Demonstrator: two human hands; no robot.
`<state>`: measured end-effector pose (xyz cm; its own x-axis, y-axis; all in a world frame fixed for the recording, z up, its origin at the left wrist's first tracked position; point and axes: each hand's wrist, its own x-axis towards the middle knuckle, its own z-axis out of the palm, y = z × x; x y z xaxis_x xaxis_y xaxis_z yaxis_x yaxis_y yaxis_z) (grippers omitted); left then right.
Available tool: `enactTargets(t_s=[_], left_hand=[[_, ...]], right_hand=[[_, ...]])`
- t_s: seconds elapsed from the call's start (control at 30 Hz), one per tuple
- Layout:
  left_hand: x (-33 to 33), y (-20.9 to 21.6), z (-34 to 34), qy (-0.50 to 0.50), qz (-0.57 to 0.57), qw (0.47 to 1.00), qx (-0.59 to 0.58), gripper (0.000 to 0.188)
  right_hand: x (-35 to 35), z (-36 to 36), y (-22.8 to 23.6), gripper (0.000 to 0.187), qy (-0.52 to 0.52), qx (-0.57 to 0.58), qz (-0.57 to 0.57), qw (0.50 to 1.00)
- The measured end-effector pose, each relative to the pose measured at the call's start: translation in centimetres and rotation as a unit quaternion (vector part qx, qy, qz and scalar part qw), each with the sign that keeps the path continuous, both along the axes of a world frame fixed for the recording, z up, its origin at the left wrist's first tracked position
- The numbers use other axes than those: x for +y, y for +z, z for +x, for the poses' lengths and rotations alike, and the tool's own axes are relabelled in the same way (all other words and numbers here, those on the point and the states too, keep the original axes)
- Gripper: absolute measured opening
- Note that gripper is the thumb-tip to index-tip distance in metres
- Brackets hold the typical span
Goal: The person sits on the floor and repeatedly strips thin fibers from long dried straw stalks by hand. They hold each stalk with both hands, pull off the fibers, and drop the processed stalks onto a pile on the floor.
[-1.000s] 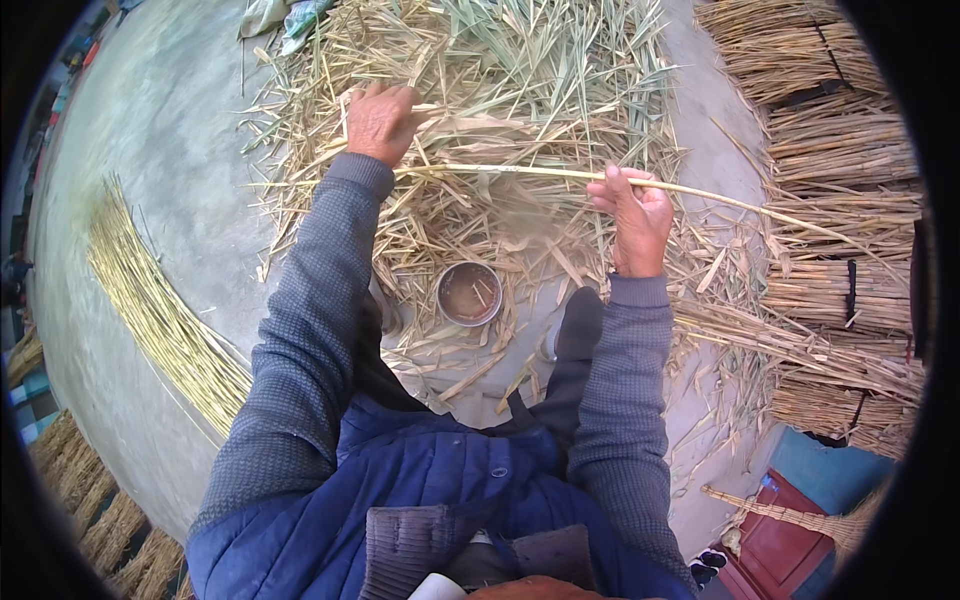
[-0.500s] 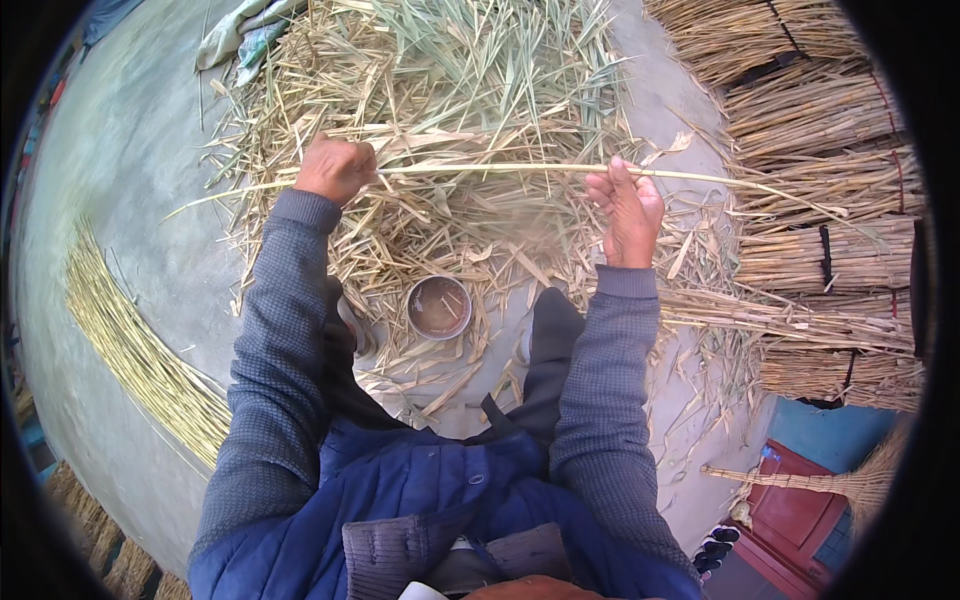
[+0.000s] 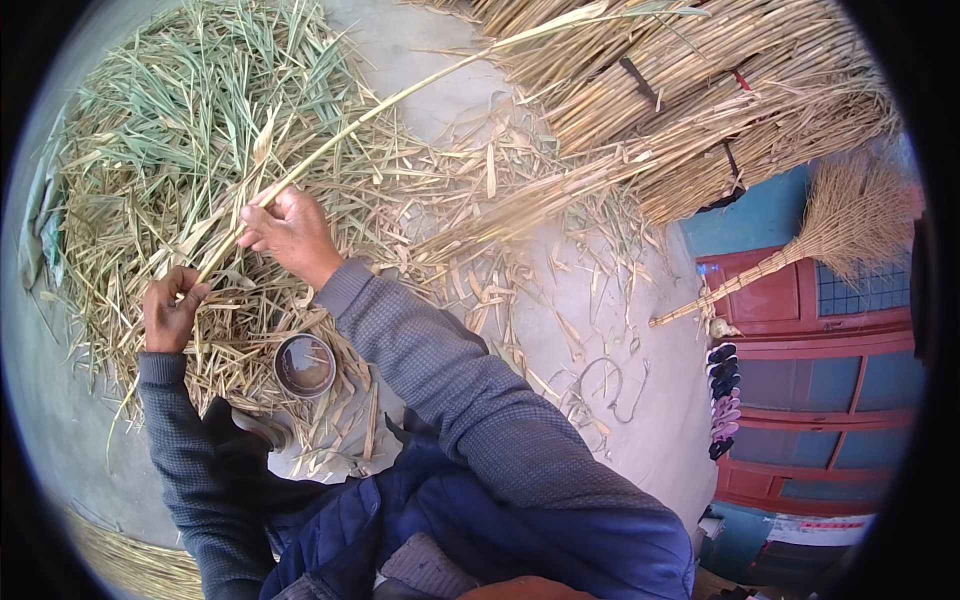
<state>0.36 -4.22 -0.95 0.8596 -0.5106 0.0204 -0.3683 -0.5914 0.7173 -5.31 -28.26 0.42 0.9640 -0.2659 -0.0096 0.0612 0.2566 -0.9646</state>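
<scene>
A long, thin reed-like stalk (image 3: 400, 97) runs slantwise across the view, with dry and green leaf at its far, upper right end. My left hand (image 3: 172, 308) is closed round its near part, thumb and fingers together. Farther up, my right hand (image 3: 292, 235) pinches the same stalk between thumb and fingers. Beneath both hands spreads a heap of stripped leaves (image 3: 215, 130), green on the far side and straw-coloured nearer me. A round metal bowl (image 3: 278, 372) with something brownish inside stands close to my feet, below the right hand.
Tied bundles of dry stalks (image 3: 600, 95) are stacked at the far right, with loose stalks (image 3: 560, 185) lying before them. A straw broom (image 3: 850, 215) leans by a red door (image 3: 765, 290). Shoes (image 3: 722, 400) line up there. Thin yellowish stalks (image 3: 130, 562) lie lower left.
My view has turned to the right. My hands, wide apart before, are now close together, and the stalk has swung from level to slanting up toward the far right.
</scene>
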Motion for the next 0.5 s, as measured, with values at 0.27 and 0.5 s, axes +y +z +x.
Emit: enactTargets(t_s=[0.27,0.5], left_hand=[[-3.1,-4.0,-0.2,0.064,-0.296,0.938,0.167,0.011],[-2.5,-3.6,0.5,0.181,-0.368,0.898,0.159,0.009]], right_hand=[[0.6,-0.8,-0.5,0.02,0.016,-0.008,-0.042,0.999],[0.0,-1.0,-0.6,0.019,-0.013,0.007,-0.006,1.0]])
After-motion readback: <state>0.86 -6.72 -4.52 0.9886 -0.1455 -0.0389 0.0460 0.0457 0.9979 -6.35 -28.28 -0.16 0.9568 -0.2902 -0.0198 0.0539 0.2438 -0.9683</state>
